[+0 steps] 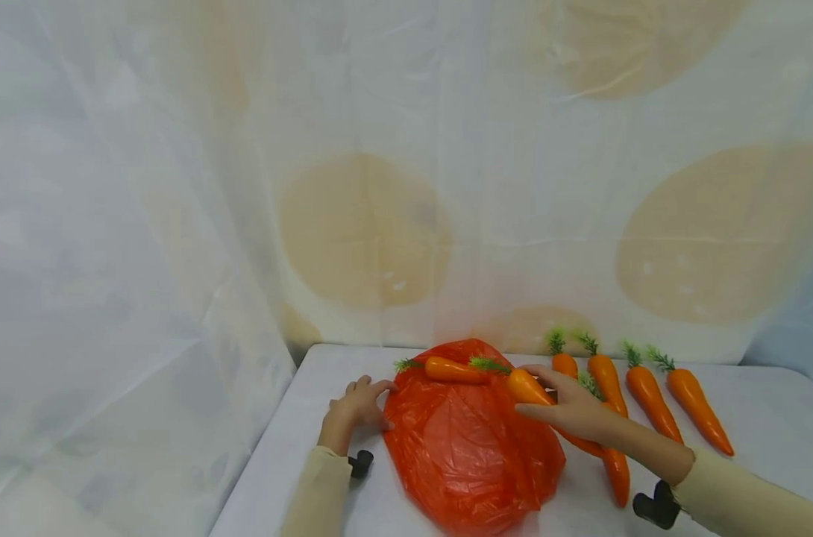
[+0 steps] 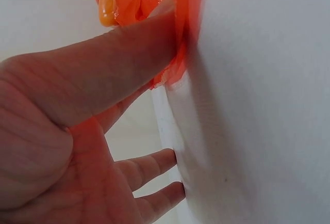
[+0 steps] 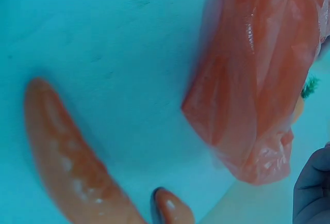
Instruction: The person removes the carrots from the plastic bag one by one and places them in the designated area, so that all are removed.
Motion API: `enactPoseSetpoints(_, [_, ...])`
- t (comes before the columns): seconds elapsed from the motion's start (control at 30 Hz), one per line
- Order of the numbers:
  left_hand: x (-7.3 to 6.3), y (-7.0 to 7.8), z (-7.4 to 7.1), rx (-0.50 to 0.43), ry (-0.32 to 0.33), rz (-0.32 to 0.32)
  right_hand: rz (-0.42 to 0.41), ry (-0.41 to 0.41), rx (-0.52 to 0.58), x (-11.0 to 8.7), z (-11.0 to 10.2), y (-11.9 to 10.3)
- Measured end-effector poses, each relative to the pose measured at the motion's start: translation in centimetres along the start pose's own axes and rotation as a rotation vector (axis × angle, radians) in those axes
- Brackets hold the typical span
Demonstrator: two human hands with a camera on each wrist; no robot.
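Note:
In the head view a red plastic bag lies on the white table. One toy carrot with green leaves lies across its far part. My left hand is at the bag's left edge. In the left wrist view, red film partly covers the thumb, and two fingertips touch the table. My right hand holds a second carrot at the bag's right side, fingers on one side and thumb on the other. Its leaves point toward the bag, and the hand hides its middle.
Right of the bag lie several more carrots, among them one by the right forearm, one farther right and the rightmost one. A pale curtain with tan spots hangs behind the table.

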State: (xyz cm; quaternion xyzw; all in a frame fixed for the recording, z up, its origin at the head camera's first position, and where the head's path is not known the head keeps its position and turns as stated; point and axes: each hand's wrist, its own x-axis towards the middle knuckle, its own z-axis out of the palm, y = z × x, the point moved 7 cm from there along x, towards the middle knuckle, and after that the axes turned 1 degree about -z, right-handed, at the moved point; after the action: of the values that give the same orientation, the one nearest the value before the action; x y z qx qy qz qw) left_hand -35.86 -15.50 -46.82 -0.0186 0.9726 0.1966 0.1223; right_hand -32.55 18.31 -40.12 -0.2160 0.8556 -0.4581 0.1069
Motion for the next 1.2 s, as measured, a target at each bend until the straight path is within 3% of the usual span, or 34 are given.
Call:
enactPoseSetpoints(0.57, [0.2, -0.2, 0.2, -0.035, -0.017, -0.015, 0.081, 0.079, -0.034, -2.6, -3.3, 2.1])
enactPoseSetpoints(0.83, [0.2, -0.1, 0.1, -0.031, -0.007, -0.021, 0.083, 0.16, -0.118, -3.7, -4.9, 2.6])
enactPoseSetpoints(1.2, [0.3, -0.2, 0.2, -0.036, -0.01, -0.028, 0.111, 0.192, -0.184, -4.9, -6.3, 3.3])
